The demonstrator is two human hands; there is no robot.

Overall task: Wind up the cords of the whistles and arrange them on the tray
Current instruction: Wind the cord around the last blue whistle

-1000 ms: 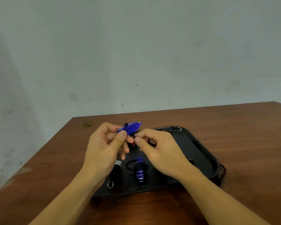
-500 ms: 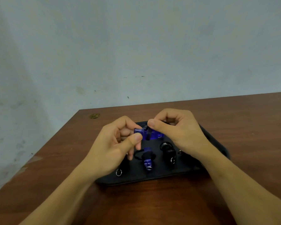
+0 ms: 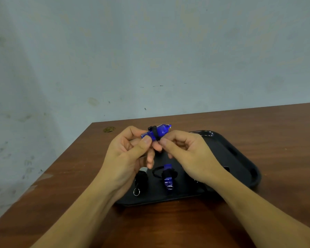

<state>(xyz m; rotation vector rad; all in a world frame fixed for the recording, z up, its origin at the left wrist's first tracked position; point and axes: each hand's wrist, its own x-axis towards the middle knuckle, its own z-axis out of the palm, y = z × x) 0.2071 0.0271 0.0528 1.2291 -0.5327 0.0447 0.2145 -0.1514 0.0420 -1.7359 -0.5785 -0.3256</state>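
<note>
While my left hand [image 3: 127, 158] pinches the blue whistle [image 3: 155, 133] above the tray's [image 3: 240, 158] eleven o'clock corner, my right hand [image 3: 184, 154] pinches its black cord [image 3: 155, 132]; I judge it light, rigid, slippery, best gripped mid-body.

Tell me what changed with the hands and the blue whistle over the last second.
Half a second ago the right hand was arched over the blue whistle, bringing the black cord across it; now it is back beside and below, pinching the cord at the whistle's underside, and a cord loop shows round the body. The left hand kept its pinch on the whistle. The wound blue whistle on the tray stayed put.
</note>
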